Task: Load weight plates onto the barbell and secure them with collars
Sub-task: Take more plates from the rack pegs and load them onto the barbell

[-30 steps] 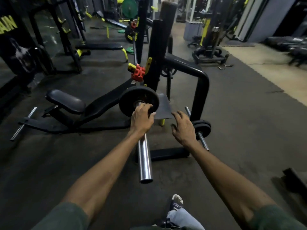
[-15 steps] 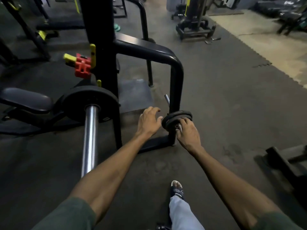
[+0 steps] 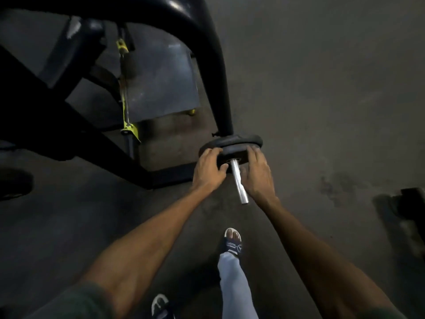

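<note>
Gym floor, head cam looking down: both my hands on the nearer of two small black weight plates (image 3: pixel 232 150) stacked on a chrome storage peg (image 3: pixel 239 183) at the foot of the rack's curved black tube (image 3: pixel 216 72). My left hand (image 3: pixel 208 170) grips the plate's left rim, fingers curled over the edge, thumb under near the hub. My right hand (image 3: pixel 258 173) grasps the right rim, fingertips (image 3: pixel 253 150) hooked over the top edge. The peg's bare end sticks out toward me btwn the two wrists. The 2nd plate (image 3: pixel 248 138) sits just behind the 1st, touching it, up against the tube's base. Dark rubber floor (image 3: pixel 322 88) all around. Left of the tube: a grey footplate (image 3: pixel 161 84) w/ a yellow-tipped rod (image 3: pixel 125 95) running down in front of it, and the rack's black base beams (image 3: pixel 76 125) crossing toward the plates. Below, my right foot in a navy slide sandal (image 3: pixel 233 244), pale trouser leg (image 3: pixel 234 286); the other sandal (image 3: pixel 159 305) at the bottom edge. Green sleeves (image 3: pixel 76 302) at both lower corners. Blurred dark gear (image 3: pixel 411 203) at the right edge, can't tell what.
</note>
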